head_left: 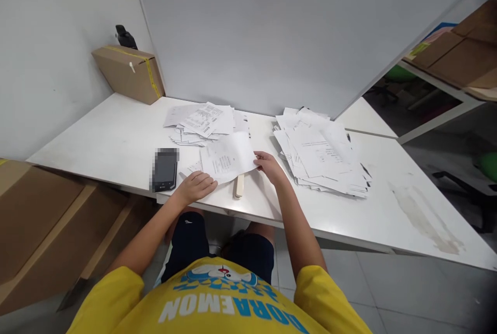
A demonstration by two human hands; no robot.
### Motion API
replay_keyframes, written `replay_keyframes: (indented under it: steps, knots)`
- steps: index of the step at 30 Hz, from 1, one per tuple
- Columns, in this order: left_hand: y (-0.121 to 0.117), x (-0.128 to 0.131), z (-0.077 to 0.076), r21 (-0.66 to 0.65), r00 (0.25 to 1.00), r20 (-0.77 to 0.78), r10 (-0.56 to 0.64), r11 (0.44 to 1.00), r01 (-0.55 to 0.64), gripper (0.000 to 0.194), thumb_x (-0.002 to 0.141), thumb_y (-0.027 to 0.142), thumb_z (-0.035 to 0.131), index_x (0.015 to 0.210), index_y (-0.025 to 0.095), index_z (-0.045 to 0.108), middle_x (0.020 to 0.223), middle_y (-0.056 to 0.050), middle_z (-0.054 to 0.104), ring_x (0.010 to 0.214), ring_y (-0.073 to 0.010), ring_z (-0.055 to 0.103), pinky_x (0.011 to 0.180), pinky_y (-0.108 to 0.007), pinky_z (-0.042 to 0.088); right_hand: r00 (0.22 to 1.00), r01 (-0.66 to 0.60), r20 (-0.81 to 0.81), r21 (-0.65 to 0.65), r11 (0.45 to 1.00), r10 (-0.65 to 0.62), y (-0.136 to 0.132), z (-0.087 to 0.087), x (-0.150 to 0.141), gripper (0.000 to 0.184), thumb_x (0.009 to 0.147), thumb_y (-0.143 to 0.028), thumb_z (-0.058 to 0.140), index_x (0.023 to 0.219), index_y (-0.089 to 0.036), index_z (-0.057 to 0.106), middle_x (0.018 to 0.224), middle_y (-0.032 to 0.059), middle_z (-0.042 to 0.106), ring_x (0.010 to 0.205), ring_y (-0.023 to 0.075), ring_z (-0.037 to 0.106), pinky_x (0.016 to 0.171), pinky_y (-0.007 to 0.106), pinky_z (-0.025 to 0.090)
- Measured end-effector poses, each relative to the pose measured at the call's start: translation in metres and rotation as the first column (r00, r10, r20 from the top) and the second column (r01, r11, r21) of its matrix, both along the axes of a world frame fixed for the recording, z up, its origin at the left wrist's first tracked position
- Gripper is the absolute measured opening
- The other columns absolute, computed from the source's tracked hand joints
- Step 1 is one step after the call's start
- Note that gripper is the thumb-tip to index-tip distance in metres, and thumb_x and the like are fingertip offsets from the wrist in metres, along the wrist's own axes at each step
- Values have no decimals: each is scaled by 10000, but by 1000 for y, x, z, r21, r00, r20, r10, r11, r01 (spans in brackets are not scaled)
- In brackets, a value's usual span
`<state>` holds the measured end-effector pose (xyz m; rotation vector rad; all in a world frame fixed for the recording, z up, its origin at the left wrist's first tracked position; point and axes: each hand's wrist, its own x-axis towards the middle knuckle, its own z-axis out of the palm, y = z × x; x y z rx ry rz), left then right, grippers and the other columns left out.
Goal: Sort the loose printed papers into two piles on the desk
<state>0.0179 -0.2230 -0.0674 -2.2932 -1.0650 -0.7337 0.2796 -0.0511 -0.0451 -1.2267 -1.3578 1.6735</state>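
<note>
A printed paper sheet (227,158) lies in front of me, its right side lifted and curving upward. My right hand (268,165) pinches that sheet by its right edge, thumb and fingers closed. At the lower left corner, my left hand (199,187) has its fingers together on the paper, gripping it; the thumb is hidden. Smaller printed slips (192,165) show just beyond my left fingers. Between my hands, a cream stapler (239,187) sticks out from under the sheet toward the table's front edge.
Behind the sheet sits a loose paper pile (205,119); a larger messy stack (320,153) is at the right. A black handheld device (165,169) lies left on the white table (104,140). A taped cardboard box (130,72) stands at the back left; more cardboard (34,215) is below.
</note>
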Motion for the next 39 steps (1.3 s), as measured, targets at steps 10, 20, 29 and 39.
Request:
replay_keyframes:
  steps: [10, 20, 29, 39]
  knots:
    - [-16, 6, 0, -359, 990, 72, 122, 929, -88, 414, 922, 55, 480, 1237, 247, 667, 1252, -96, 713, 1253, -244, 622, 1050, -448, 506, 943, -211, 270, 36, 977, 194, -2, 2, -26, 211, 629, -221, 647, 823, -196, 727, 858, 38, 708, 790, 190, 584, 701, 301, 456]
    - [-28, -8, 1, -506, 939, 327, 104, 859, 81, 268, 951, 376, 614, 1199, 439, 694, 1097, 4, 773, 1013, -174, 734, 990, -315, 557, 953, -287, -86, 62, 956, 291, -16, 22, -25, 528, 586, -269, 793, 1101, -247, 674, 883, -27, 647, 855, 174, 615, 825, 314, 483]
    - [-32, 40, 1, -479, 319, 836, 447, 877, 25, 595, 996, 590, 415, 1501, 277, 399, 1416, -158, 586, 1336, -284, 556, 1080, -461, 481, 978, 204, -141, 472, 858, -155, -77, 29, 49, 220, 787, -416, 697, 913, -247, 633, 851, 12, 609, 855, 196, 556, 814, 331, 453]
    - [10, 182, 40, -417, 246, 901, 357, 869, 266, 371, 987, 455, 528, 1289, 239, 530, 1238, -120, 664, 1168, -253, 648, 995, -415, 549, 791, 606, -283, 486, 629, -543, -87, -4, 141, 322, 768, -498, 630, 930, -249, 507, 937, 20, 572, 916, 184, 551, 878, 330, 449]
